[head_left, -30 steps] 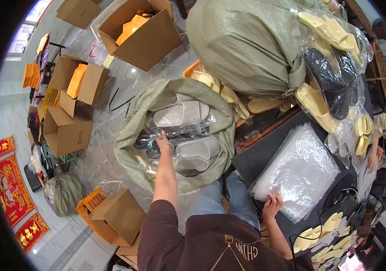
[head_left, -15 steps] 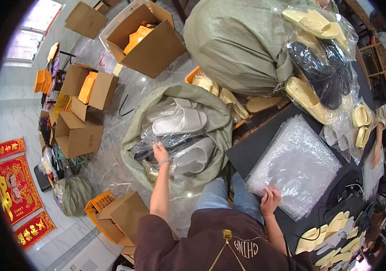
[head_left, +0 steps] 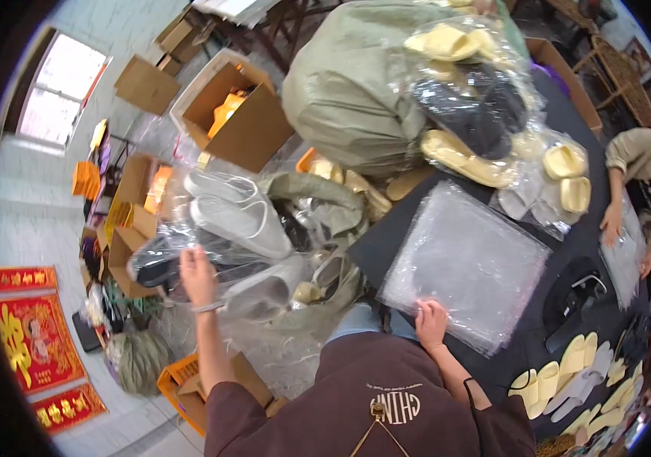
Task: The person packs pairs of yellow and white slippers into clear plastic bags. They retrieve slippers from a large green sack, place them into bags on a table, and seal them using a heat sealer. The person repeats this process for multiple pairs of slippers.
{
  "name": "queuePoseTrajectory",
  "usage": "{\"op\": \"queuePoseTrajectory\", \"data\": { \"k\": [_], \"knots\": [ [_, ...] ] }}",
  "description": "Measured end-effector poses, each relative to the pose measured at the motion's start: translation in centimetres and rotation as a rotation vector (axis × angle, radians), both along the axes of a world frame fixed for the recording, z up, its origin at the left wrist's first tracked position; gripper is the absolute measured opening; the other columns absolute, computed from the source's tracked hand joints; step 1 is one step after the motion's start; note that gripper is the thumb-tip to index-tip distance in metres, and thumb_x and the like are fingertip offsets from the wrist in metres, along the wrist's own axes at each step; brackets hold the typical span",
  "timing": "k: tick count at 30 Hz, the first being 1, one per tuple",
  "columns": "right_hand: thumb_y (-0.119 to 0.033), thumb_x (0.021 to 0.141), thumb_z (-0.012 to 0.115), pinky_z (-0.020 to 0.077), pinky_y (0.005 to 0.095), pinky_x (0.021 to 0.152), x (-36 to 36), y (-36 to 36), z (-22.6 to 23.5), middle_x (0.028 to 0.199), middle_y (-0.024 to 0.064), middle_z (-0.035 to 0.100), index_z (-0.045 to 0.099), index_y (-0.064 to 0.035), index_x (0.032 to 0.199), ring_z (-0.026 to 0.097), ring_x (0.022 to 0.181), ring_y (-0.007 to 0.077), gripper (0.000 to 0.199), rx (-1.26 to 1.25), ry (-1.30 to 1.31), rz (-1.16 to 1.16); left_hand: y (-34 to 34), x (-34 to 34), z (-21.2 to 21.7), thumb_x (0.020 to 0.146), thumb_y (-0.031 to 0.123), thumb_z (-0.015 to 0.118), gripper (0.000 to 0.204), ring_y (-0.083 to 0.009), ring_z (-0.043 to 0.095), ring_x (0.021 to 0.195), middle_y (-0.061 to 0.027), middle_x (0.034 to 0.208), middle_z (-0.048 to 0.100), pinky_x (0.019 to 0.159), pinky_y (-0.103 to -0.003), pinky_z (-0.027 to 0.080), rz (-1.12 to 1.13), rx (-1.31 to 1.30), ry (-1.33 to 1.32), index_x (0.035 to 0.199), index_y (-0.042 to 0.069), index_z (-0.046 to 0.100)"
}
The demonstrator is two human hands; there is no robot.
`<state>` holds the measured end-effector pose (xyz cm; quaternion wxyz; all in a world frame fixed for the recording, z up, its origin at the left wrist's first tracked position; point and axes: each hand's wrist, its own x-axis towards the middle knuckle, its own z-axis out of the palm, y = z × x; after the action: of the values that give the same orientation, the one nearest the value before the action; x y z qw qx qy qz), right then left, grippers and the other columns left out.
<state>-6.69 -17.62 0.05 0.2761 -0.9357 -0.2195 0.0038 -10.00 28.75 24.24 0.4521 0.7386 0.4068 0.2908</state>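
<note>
My left hand (head_left: 199, 280) is closed on the edge of a large clear plastic bag of slippers (head_left: 240, 222), grey-white and black ones. The bag is held up at the left, over the mouth of a green woven sack (head_left: 322, 194). More wrapped slippers show in the sack; part of it is hidden behind the raised bag. On the dark table, my right hand (head_left: 432, 323) pinches the near left corner of a flat stack of clear plastic bags (head_left: 469, 263). Whether it grips one sheet or several, I cannot make out.
A bulging green sack (head_left: 348, 91) stands beyond the table, with bagged yellow and black slippers (head_left: 470, 107) against it. Loose slippers (head_left: 561, 373) lie at the near right. Open cardboard boxes (head_left: 249, 126) are at the far left. A co-worker (head_left: 638, 171) handles plastic at the right.
My left hand has pulled the bag of slippers up out of the sack and to the left. My right hand stays at the corner of the stack. The view has shifted.
</note>
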Motion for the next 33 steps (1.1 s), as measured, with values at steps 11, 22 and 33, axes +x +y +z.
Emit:
{"op": "queuePoseTrajectory", "data": {
  "k": [11, 22, 33],
  "knots": [
    [-0.011, 0.072, 0.062, 0.0449, 0.038, 0.067, 2.9, -3.0, 0.9, 0.089, 0.004, 0.057, 0.06, -0.0138, 0.094, 0.058, 0.083, 0.0231, 0.022, 0.313, 0.045, 0.09, -15.8, 18.8, 21.5, 0.095, 0.017, 0.048, 0.017, 0.0012, 0.022, 0.042, 0.0108, 0.056, 0.026, 0.034, -0.017, 0.018, -0.582, -0.322, -0.216, 0.079, 0.015, 0.042],
    [-0.015, 0.076, 0.062, 0.046, 0.0354, 0.064, 3.3, -4.7, -1.8, 0.086, 0.0006, 0.058, 0.06, -0.0154, 0.094, 0.058, 0.08, 0.0209, 0.018, 0.376, -0.076, 0.127, -39.1, 50.3, 20.6, 0.093, 0.009, 0.047, 0.024, -0.007, 0.028, 0.038, 0.0049, 0.056, 0.034, 0.033, -0.019, 0.026, -0.945, -1.084, -0.329, 0.07, 0.009, 0.04],
    [-0.016, 0.078, 0.059, 0.0455, 0.0322, 0.071, 3.3, -5.3, -3.2, 0.094, -0.0018, 0.057, 0.056, -0.0173, 0.103, 0.056, 0.089, 0.0171, 0.025, 0.402, 0.061, 0.213, -49.1, 77.9, -10.8, 0.083, 0.012, 0.043, 0.009, -0.0226, 0.047, 0.053, -0.0085, 0.068, 0.048, 0.045, -0.035, 0.04, -0.559, -1.389, -0.398, 0.08, 0.007, 0.049]
  ]
}}
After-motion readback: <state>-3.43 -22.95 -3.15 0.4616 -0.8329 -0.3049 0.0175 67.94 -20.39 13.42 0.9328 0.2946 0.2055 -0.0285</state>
